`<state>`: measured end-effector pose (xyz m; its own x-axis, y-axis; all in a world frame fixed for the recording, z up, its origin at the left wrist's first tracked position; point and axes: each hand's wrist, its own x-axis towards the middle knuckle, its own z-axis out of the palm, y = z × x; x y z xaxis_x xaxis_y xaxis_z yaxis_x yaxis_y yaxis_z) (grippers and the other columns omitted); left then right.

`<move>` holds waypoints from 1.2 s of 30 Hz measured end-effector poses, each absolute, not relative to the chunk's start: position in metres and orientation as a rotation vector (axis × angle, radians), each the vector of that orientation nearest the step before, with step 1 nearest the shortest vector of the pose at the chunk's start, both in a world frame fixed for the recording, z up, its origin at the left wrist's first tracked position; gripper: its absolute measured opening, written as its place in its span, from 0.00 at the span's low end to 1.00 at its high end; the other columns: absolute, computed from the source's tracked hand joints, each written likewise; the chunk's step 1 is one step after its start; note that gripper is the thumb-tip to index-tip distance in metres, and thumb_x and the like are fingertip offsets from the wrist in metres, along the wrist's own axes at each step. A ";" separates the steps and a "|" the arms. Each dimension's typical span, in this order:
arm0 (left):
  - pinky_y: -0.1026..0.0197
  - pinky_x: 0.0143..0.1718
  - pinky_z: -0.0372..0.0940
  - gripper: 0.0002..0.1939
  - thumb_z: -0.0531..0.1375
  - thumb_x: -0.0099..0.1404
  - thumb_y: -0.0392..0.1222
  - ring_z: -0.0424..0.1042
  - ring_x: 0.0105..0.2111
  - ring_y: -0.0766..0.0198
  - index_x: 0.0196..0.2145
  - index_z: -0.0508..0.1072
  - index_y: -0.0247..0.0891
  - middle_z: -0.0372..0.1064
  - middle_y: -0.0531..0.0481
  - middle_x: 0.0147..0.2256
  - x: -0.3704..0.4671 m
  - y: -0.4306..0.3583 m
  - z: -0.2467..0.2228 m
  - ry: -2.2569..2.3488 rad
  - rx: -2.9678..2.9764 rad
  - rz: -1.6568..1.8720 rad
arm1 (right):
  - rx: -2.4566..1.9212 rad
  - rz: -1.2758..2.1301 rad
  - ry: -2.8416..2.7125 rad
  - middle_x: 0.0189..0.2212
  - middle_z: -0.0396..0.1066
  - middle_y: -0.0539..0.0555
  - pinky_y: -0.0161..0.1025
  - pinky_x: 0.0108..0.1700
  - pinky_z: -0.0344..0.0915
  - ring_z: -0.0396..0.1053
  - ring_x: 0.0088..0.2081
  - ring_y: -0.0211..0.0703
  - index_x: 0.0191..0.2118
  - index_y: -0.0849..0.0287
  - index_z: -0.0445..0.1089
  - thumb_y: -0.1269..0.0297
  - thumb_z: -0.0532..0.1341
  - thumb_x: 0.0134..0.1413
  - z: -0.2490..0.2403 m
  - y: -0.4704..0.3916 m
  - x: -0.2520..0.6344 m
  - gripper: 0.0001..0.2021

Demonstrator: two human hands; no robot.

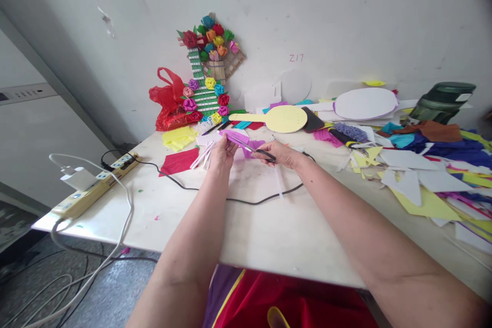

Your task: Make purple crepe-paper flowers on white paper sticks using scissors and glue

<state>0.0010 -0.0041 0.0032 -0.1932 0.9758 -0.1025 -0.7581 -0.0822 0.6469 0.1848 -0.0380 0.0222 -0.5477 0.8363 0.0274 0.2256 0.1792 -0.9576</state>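
My left hand pinches one end of a piece of purple crepe paper above the table. In my right hand is a pair of scissors with dark handles, its blades lying along the purple paper and pointing toward my left hand. Whether the blades are parted is too small to tell. Just left of my left hand lie several white paper sticks and a red crepe paper sheet. A yellow crepe paper piece lies farther back.
Paper flower crafts lean on the wall beside a red plastic bag. A yellow paddle-shaped card lies behind my hands. Paper scraps and a green bottle are at right. A power strip and black cord lie on the table.
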 end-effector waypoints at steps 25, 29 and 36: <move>0.66 0.33 0.68 0.04 0.58 0.60 0.37 0.72 0.23 0.69 0.28 0.69 0.34 0.71 0.50 0.23 0.001 -0.004 0.003 0.675 0.445 1.644 | -0.995 1.360 -1.871 0.15 0.59 0.46 0.29 0.16 0.47 0.52 0.15 0.26 0.26 0.65 0.68 0.56 0.66 0.39 0.022 -0.039 0.184 0.15; 0.65 0.34 0.68 0.05 0.58 0.60 0.37 0.72 0.23 0.68 0.27 0.69 0.34 0.71 0.50 0.23 0.001 -0.003 0.002 0.688 0.435 1.648 | -0.993 1.357 -1.862 0.15 0.59 0.46 0.29 0.16 0.47 0.52 0.15 0.27 0.27 0.65 0.69 0.56 0.66 0.39 0.019 -0.037 0.184 0.15; 0.65 0.34 0.68 0.05 0.58 0.60 0.37 0.71 0.22 0.69 0.27 0.69 0.33 0.70 0.50 0.22 0.001 -0.004 0.003 0.692 0.438 1.646 | -0.989 1.353 -1.863 0.15 0.59 0.46 0.28 0.16 0.47 0.52 0.15 0.27 0.28 0.67 0.70 0.57 0.66 0.39 0.019 -0.037 0.184 0.15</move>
